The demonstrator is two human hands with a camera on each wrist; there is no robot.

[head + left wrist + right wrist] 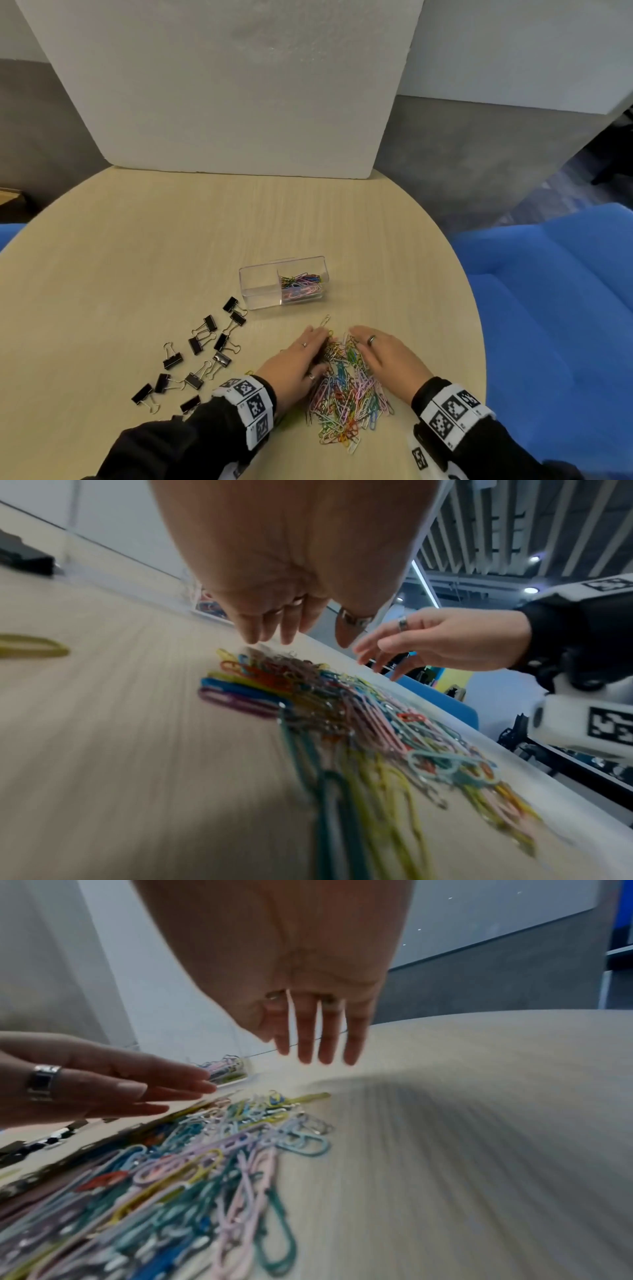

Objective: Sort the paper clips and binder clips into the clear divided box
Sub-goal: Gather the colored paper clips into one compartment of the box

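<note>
paper clips [346, 394] heaped on desk [171, 246] near its front edge | left hand [298, 359] and right hand [387, 359] flank heap, fingers straight, gripping nothing | box [260, 284] beyond, right half partly filled | binder clips [198, 353] scattered left | risk: tangled clips spill off the scoop

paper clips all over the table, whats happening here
A person is sorting clips into a clear divided box. Both hands, left hand and right hand, are open with straight fingers on either side of a pile of colored paper clips. The box's right compartment already holds some paper clips; the left one looks empty. The black binder clips lie scattered on the table, untouched.
</note>
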